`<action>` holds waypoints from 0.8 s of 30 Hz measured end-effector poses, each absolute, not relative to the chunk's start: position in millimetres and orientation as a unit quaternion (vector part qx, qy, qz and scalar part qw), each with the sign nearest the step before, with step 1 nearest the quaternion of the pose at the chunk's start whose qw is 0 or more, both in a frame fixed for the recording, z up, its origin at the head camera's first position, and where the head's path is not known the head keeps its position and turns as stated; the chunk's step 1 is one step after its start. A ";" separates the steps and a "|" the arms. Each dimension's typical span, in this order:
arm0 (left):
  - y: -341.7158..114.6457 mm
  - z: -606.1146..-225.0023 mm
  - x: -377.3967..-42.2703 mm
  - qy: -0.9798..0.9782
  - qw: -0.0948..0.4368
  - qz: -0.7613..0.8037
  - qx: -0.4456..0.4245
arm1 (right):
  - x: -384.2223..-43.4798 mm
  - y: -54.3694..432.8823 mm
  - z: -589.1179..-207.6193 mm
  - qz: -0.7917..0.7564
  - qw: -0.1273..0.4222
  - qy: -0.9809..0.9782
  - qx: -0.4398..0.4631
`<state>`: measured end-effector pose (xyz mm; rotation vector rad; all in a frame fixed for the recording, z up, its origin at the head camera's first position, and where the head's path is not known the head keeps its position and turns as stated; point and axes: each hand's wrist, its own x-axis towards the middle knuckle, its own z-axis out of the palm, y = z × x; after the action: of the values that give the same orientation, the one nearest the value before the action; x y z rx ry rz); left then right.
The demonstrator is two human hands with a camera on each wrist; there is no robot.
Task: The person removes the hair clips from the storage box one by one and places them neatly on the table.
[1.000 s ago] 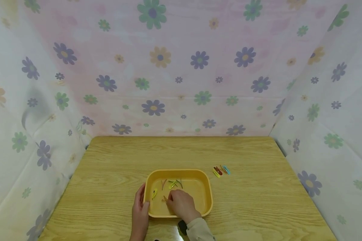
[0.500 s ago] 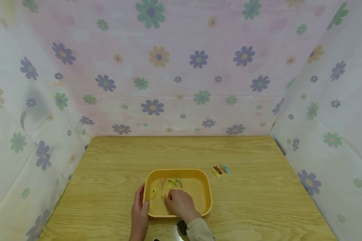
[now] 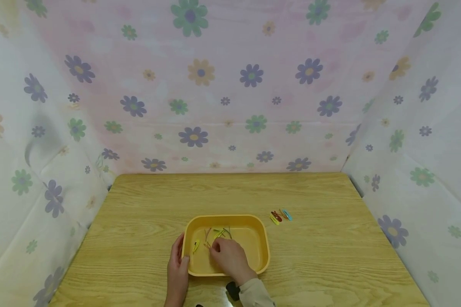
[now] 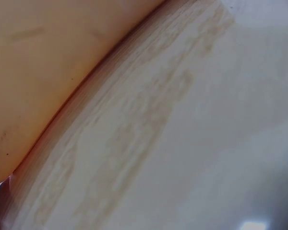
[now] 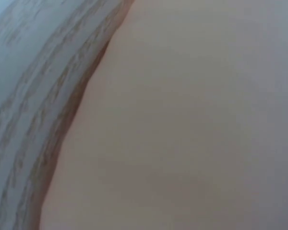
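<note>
In the head view, a yellow plastic tray [image 3: 253, 264] sits on the table. My left hand [image 3: 177, 273] holds its left side, fingers along the outer wall and thumb at the rim. The tray's wall [image 4: 48, 62] fills the upper left of the left wrist view. My right hand [image 3: 230, 258] is inside the tray, pinching an orange hair clip [image 3: 207, 245] whose far part is hidden by the fingers. Beside it lie a yellow snap clip [image 3: 196, 246] at the left, a pink clip [image 3: 207, 234], and yellow and green clips [image 3: 220, 233] near the back wall.
Right of the tray, a small group of hair clips lies on the wooden table [image 3: 315, 256]: yellow [image 3: 274, 219], dark red [image 3: 278, 216], orange, and blue [image 3: 287, 214]. Flower-patterned cloth [image 3: 230, 85] hangs behind and at both sides. A pale blurred surface fills most of the right wrist view.
My right hand has shifted slightly up and away from me in the tray, and the orange clip has moved with it. The left hand stays at the tray's side.
</note>
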<state>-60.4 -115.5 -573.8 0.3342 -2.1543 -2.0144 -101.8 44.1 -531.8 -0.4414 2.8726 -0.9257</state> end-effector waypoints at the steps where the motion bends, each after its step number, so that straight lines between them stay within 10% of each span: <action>1: -115.5 -574.1 -60.3 -0.723 0.087 -0.676 0.111 | -101.8 44.2 -531.9 -0.305 0.046 0.940 -0.143; 24: -115.0 -565.2 -59.4 -0.715 0.087 -0.687 0.098 | -99.6 45.4 -517.1 -0.381 0.031 0.917 -0.117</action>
<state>-59.4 -115.0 -565.2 0.2918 -2.1293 -2.0466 -99.6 45.4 -517.1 -0.3597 2.8240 -1.1739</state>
